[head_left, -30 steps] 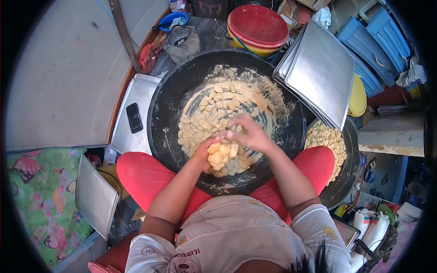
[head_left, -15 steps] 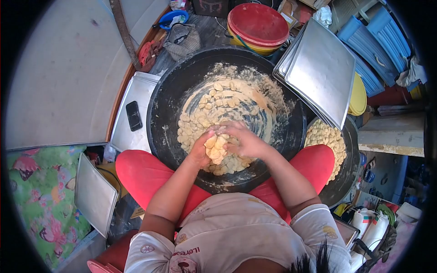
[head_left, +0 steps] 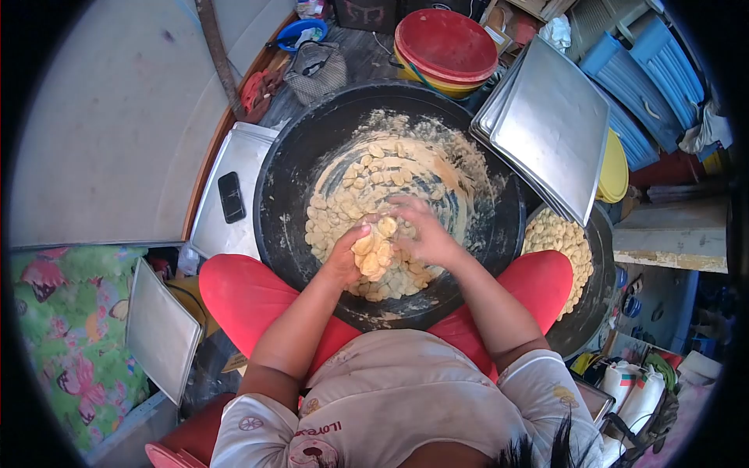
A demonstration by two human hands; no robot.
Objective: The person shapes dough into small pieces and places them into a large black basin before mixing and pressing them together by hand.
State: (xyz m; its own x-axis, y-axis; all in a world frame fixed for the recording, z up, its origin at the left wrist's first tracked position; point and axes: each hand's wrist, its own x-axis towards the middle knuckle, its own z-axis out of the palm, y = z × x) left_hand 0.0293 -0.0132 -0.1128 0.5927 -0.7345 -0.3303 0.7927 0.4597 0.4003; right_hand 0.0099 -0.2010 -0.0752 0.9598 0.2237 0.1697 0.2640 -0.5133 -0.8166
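Observation:
My left hand (head_left: pixel 344 256) is closed around a clump of pale yellow dough pieces (head_left: pixel 374 257), thumb along its upper side. My right hand (head_left: pixel 426 236) is just to the right of the clump, fingers apart and slightly curled, blurred by motion. Both hands are over a wide black basin (head_left: pixel 269 156) between my knees. Many small flattened dough pieces (head_left: pixel 320 226) lie in its left and near part, below the clump. Flour (head_left: pixel 460 187) is smeared in curved streaks over the basin's floor and far wall.
A second black basin (head_left: pixel 597 288) of dough pieces stands at the right, partly under my knee. Stacked metal trays (head_left: pixel 546 117) lean over the big basin's right rim. A phone (head_left: pixel 231 197) lies on trays at the left. Red and yellow tubs (head_left: pixel 445 47) stand behind.
My right hand has moved off the clump, its fingers spreading and rising a little. The clump stays in my left hand, now more exposed.

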